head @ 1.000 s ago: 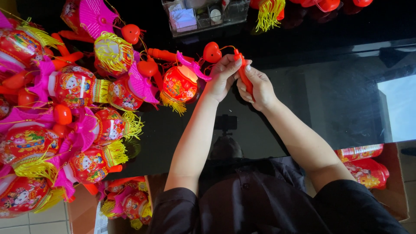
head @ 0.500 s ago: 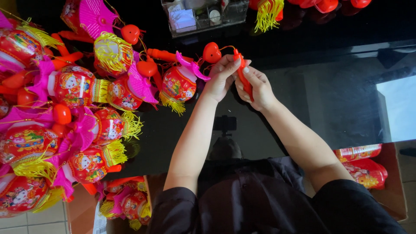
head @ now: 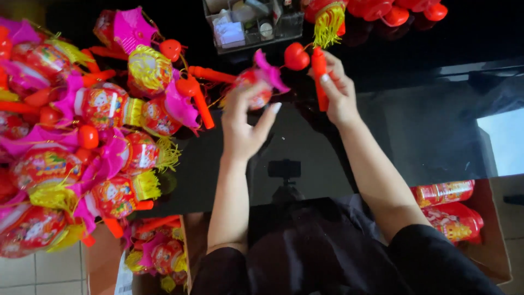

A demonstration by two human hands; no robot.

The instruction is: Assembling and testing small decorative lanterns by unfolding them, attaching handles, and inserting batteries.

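My right hand [head: 339, 92] grips a red plastic stick handle [head: 320, 76] upright over the glossy black table [head: 305, 147]. A thin cord runs from the stick past a red ball [head: 296, 56] to a small red lantern with a magenta fan top [head: 256, 82]. My left hand [head: 244, 121] reaches up to that lantern, fingers spread around its lower side, touching it. The lantern's far side is hidden by my fingers.
A big pile of finished red, magenta and yellow-tasselled lanterns [head: 93, 125] fills the left of the table. A clear organiser box [head: 248, 22] stands at the back, more red lanterns [head: 393, 11] beside it. Cardboard boxes with lanterns [head: 158, 251] and flat red packs [head: 450, 210] sit below.
My hands have come apart: the left hand slid leftward off the stick to the lantern, which swung right toward me. The right hand keeps the red stick.
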